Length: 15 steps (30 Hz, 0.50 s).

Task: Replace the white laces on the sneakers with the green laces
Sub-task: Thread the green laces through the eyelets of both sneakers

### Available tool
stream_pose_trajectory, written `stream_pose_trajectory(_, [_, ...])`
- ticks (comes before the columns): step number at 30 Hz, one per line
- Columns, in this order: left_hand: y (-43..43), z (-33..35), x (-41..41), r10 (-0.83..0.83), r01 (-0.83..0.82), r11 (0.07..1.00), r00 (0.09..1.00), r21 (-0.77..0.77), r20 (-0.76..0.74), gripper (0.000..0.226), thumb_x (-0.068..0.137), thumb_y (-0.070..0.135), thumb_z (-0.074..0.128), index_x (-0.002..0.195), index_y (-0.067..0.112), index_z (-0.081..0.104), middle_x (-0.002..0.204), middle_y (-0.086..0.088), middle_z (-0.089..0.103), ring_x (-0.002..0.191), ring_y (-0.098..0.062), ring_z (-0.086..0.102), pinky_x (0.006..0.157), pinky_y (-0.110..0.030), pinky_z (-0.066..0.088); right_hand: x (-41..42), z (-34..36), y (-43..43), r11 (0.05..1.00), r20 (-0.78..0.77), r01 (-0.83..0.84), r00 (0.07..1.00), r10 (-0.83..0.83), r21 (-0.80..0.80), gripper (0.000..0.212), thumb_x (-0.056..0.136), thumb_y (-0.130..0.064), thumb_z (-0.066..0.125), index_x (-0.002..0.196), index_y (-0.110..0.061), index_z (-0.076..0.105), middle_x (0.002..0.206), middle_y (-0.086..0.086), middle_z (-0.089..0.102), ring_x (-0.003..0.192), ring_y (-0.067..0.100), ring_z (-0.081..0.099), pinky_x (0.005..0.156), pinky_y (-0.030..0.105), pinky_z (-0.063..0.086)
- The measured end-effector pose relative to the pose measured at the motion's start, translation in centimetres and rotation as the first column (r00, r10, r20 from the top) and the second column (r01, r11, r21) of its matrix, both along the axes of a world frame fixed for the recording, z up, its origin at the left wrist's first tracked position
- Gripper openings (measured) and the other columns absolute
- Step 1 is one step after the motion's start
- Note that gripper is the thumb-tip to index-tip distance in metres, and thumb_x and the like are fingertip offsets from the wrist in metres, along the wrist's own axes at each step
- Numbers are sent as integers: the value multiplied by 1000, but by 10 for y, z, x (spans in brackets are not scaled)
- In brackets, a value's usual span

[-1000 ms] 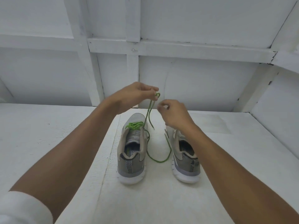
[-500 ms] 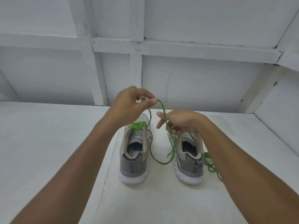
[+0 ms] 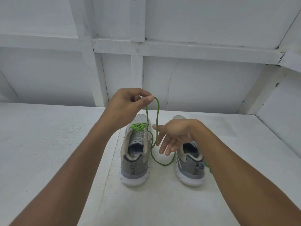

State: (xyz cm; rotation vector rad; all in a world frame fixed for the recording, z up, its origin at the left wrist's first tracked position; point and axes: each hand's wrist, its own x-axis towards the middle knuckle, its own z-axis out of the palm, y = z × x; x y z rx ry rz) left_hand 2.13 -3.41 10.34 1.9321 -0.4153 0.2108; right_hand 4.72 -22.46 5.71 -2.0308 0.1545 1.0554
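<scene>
Two grey sneakers stand heel-toward-me on the white surface. The left sneaker (image 3: 135, 154) has a green lace (image 3: 157, 115) threaded through its eyelets. My left hand (image 3: 128, 105) pinches a loop of that lace above the shoe's toe. The lace's free strand drops between the shoes and curves along the floor toward the right sneaker (image 3: 190, 163). My right hand (image 3: 175, 136) hovers over the right sneaker with fingers spread downward, right beside the hanging strand; it holds nothing. A bit of another green lace (image 3: 209, 168) shows behind my right forearm.
The shoes stand on a white painted floor (image 3: 48, 144) enclosed by white panelled walls (image 3: 195, 79) at the back and right.
My right hand has let go of the lace and spread its fingers. My left hand still holds the loop up at about the same height.
</scene>
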Motion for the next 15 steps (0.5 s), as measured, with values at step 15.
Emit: stream_pose_trajectory(15, [0, -16, -27, -166, 181, 970, 981, 162, -103, 10, 82, 41, 72, 82, 32, 75, 62, -2, 53, 62, -19, 48, 61, -33, 42, 16, -7, -6, 813, 141, 419, 850, -508, 403, 12, 92, 14, 49, 102, 8, 52, 100, 23, 63, 77, 25, 68, 65, 28, 61])
